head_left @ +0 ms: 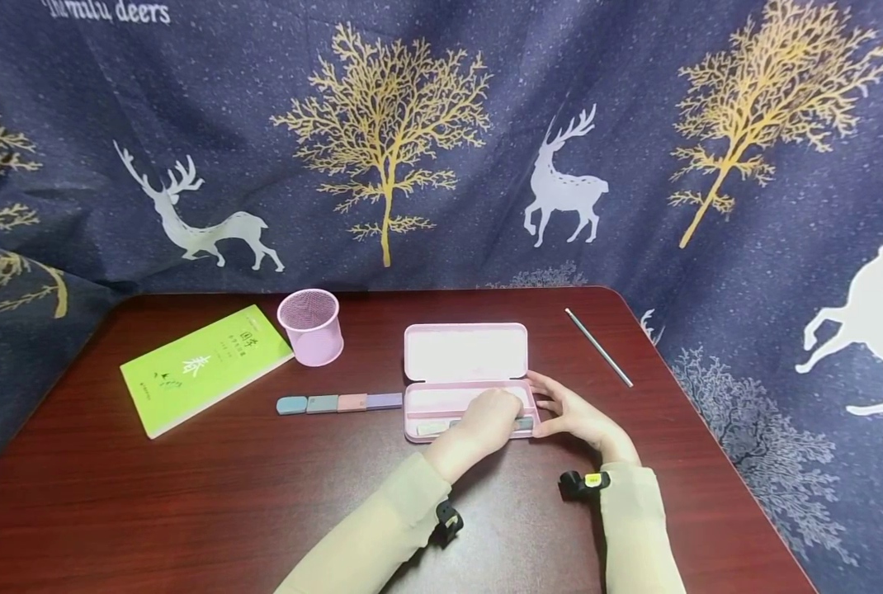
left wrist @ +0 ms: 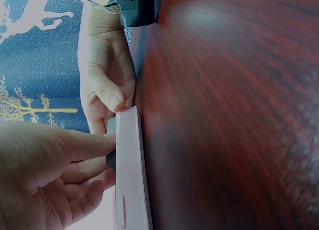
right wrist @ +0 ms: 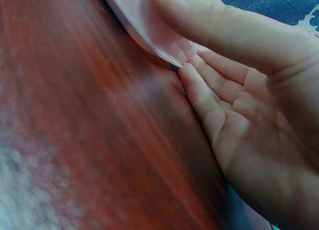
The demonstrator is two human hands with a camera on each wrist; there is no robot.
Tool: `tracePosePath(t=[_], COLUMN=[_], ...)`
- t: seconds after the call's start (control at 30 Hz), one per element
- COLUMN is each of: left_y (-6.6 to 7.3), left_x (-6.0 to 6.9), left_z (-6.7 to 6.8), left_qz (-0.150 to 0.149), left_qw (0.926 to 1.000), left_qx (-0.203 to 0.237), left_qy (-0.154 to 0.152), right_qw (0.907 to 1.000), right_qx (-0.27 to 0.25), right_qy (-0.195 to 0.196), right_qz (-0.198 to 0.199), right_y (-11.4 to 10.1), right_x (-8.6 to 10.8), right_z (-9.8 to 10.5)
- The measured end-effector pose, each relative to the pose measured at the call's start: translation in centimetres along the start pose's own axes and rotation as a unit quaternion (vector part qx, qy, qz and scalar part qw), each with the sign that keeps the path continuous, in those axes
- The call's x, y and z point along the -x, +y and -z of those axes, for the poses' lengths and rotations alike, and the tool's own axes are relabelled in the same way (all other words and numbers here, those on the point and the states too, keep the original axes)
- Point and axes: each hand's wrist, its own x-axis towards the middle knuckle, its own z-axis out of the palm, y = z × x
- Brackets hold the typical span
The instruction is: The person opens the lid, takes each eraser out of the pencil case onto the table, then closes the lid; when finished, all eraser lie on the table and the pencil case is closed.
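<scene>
An open pink case [head_left: 465,327] lies on the table with its lid tilted back. My left hand [head_left: 489,417] reaches over its front compartment; in the left wrist view, thumb and finger of that hand [left wrist: 45,175] pinch a small grey-green block [left wrist: 111,125] at the case [left wrist: 130,165]. Left of the hand, a pale block [head_left: 432,429] lies in the front compartment. At the right end of the case, my right hand [head_left: 578,417] holds the edge between thumb and fingers. The right wrist view shows this hand [right wrist: 239,105] with fingertips against the pink corner [right wrist: 144,36].
Left of the case, several coloured blocks [head_left: 352,403] lie end to end. Behind them stands a pink mesh cup [head_left: 318,340], beside a green book [head_left: 204,367]. A thin stick, perhaps a pencil [head_left: 597,346], lies at the right. A patterned cloth [head_left: 441,165] hangs behind the table.
</scene>
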Motion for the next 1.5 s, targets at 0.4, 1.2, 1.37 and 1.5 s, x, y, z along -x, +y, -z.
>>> tracePosePath(t=[0.4, 1.2, 1.37, 1.5], left_y=[-0.1, -1.9, -2.9, -4.1], left_x=[0.2, 0.7, 1.2, 1.8], left_z=[0.0, 0.9, 1.8, 2.6], left_qz=[-0.023, 0.022, 0.035, 0.028], left_qw=[0.9997, 0.9908, 0.9859, 0.9840], left_qx=[0.006, 0.131, 0.163, 0.175], left_qy=[-0.011, 0.027, 0.011, 0.014], right_qw=[1.0000, 0.9999, 1.0000, 1.0000], right_qx=[0.001, -0.013, -0.001, 0.003], right_qy=[-0.001, -0.005, 0.000, 0.001], right_qz=[-0.006, 0.003, -0.002, -0.005], right_y=[0.0, -0.2, -0.3, -0.2], right_x=[0.0, 0.0, 0.1, 0.0], right_z=[-0.1, 0.0, 0.0, 0.0])
